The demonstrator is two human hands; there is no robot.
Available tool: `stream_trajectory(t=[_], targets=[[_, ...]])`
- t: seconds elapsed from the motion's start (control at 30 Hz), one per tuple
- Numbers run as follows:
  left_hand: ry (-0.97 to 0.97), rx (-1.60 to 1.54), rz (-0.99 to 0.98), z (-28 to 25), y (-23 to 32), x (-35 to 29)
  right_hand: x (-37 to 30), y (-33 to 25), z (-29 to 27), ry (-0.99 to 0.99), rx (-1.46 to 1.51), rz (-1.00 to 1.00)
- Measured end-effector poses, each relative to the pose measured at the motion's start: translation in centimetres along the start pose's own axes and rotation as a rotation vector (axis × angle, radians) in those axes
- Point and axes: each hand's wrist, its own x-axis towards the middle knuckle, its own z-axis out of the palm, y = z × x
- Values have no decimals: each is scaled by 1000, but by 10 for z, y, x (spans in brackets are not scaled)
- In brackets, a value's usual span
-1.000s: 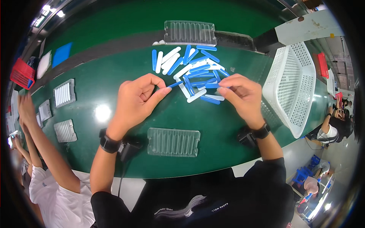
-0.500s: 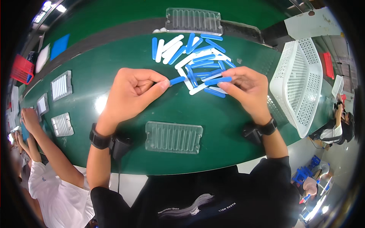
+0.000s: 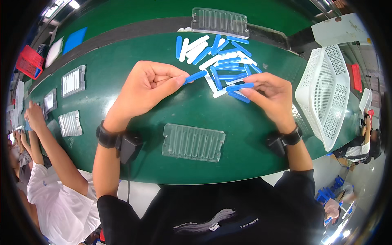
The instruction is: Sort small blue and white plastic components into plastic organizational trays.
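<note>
My left hand (image 3: 149, 87) pinches the end of a slim, rounded blue strip (image 3: 197, 76) between thumb and fingers. Another such blue strip (image 3: 237, 87) is gripped by the fingertips of my right hand (image 3: 272, 96), at the near edge of a loose pile. That pile mixes blue strips (image 3: 215, 78) and white strips (image 3: 198, 53), several crossing one another on the green table. Closer to my body lies a clear plastic tray (image 3: 193, 143) with long parallel slots; no strips show in it.
A second clear slotted tray (image 3: 220, 22) rests at the table's back ledge. A white perforated basket (image 3: 304, 92) stands on the right. Leftward lie trays with white strips (image 3: 73, 81), near another person's arm (image 3: 61, 153). A red basket (image 3: 29, 61) is at far left.
The whole view has shifted slightly. My left hand has risen a little from the table edge, and more of its blue strip shows. My right hand keeps its strip near the pile.
</note>
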Motion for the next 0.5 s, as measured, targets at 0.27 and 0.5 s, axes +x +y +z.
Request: stream_trajectory(t=[0.27,0.5], targets=[[76,146,-15,4,-4,-6,0,0,5,4,-66,-30],[117,575,134,18,12,-22,-5,-8,5,-41,-188,-102]])
